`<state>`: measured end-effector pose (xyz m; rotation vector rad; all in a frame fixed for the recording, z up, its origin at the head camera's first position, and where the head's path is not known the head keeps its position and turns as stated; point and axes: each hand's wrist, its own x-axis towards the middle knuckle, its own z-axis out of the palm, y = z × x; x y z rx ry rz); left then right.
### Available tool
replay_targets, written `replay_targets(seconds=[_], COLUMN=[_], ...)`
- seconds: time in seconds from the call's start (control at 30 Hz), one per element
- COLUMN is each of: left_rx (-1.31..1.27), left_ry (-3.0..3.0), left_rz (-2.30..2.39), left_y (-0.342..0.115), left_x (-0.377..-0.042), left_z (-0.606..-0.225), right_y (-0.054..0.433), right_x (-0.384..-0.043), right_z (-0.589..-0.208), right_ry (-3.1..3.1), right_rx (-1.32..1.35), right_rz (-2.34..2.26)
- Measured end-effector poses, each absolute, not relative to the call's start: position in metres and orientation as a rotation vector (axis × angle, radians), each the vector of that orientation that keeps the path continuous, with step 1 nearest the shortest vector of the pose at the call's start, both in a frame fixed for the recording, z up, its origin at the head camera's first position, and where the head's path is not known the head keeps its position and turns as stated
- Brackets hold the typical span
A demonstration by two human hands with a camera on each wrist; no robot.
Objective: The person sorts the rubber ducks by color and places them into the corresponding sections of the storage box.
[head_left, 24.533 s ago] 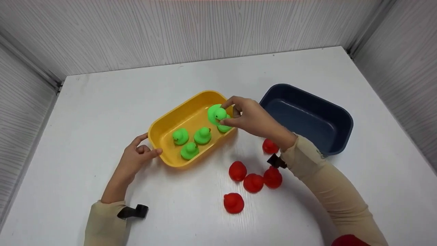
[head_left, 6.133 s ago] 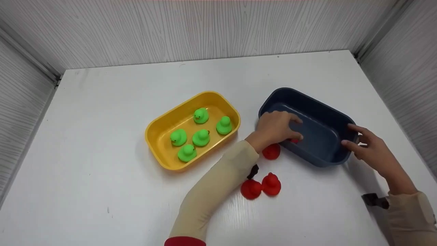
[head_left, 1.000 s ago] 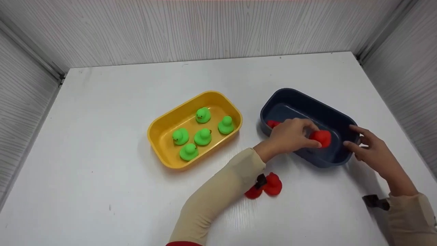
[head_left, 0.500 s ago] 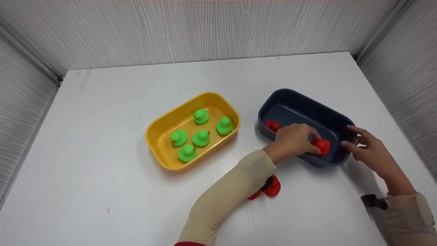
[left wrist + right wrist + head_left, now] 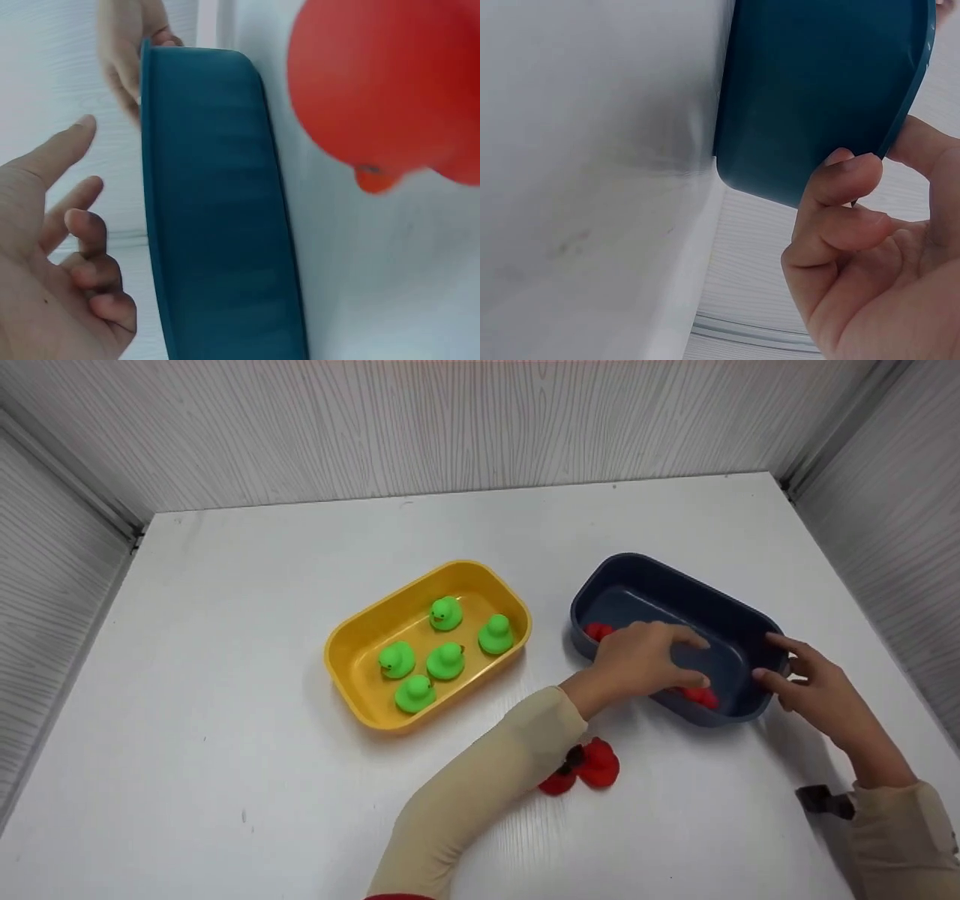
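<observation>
My left hand (image 5: 641, 660) hovers over the near side of the dark blue tub (image 5: 712, 596), thumb and fingers spread apart with nothing between them. Just below its fingertips a red rubber duck (image 5: 701, 697) lies in the tub's right part, partly hidden. Another red duck (image 5: 598, 631) shows at the tub's left end, partly covered by the same hand. My right hand (image 5: 817, 697) grips the tub's right-hand rim between thumb and fingers; in the right wrist view its curled fingers (image 5: 840, 232) press the outer wall.
Two red ducks, one (image 5: 599, 765) beside the other (image 5: 557, 783), sit on the white table (image 5: 300, 810) under the left forearm. A yellow tub (image 5: 360, 619) holding several green ducks (image 5: 446, 661) stands left of the blue one. Walls enclose the table's back and sides.
My left hand has lowered a red duck into the blue tub's right part and let go, its fingers now spread. The right hand stays on the rim.
</observation>
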<state>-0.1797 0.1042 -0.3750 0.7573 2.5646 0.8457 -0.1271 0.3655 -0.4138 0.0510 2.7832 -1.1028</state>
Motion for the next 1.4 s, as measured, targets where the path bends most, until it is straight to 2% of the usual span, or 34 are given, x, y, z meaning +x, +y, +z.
replay_targets(seconds=[0.27, 0.6, 1.03, 1.4], left_rx=[0.864, 0.792, 0.724, 0.739], left_ry=[2.391, 2.227, 2.303, 2.246], left_rz=[1.441, 1.659, 1.576, 1.442], left_y=[0.07, 0.039, -0.014, -0.041], left_x=[-0.176, -0.165, -0.153, -0.137], left_z=[-0.38, -0.384, -0.4, -0.416], right_y=[0.365, 0.366, 0.366, 0.366], right_x=[-0.127, -0.128, -0.127, -0.127], right_z=[-0.414, -0.415, -0.412, -0.413], right_ry=[2.778, 2.781, 2.774, 2.767], right_rx=[0.062, 0.042, 0.051, 0.064], right_rz=[-1.112, -1.105, -1.135, -1.134])
